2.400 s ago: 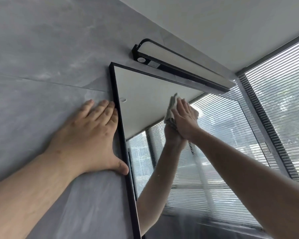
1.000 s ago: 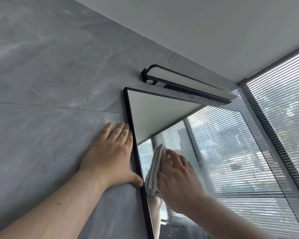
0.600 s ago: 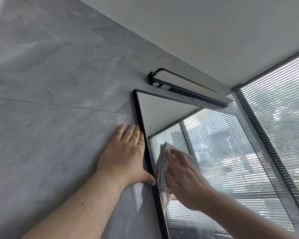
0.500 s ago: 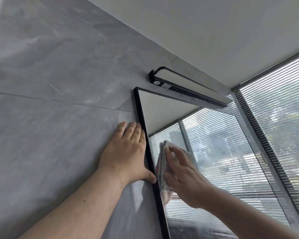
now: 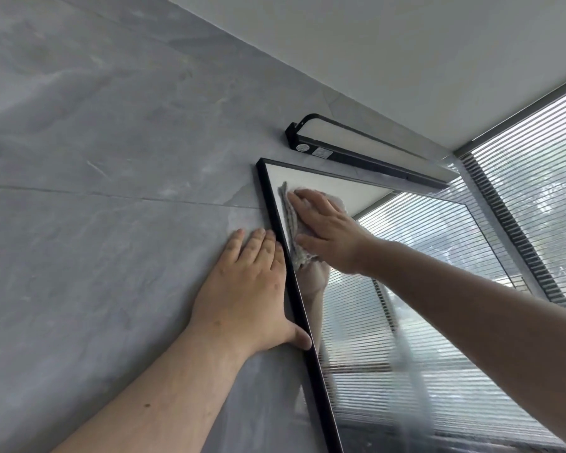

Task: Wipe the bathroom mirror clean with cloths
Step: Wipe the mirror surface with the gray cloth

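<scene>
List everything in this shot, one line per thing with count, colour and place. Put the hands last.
mirror: one, black frame, on the wall
cloth: one, grey, on the glass near the mirror's top left corner
wall light: one, black with a white panel, above the mirror
wall: grey tiles, left of the mirror
ceiling: white, top
blinds: pale slats, far right
left hand: flat on the wall, thumb at the mirror frame
right hand: presses the cloth to the glass
</scene>
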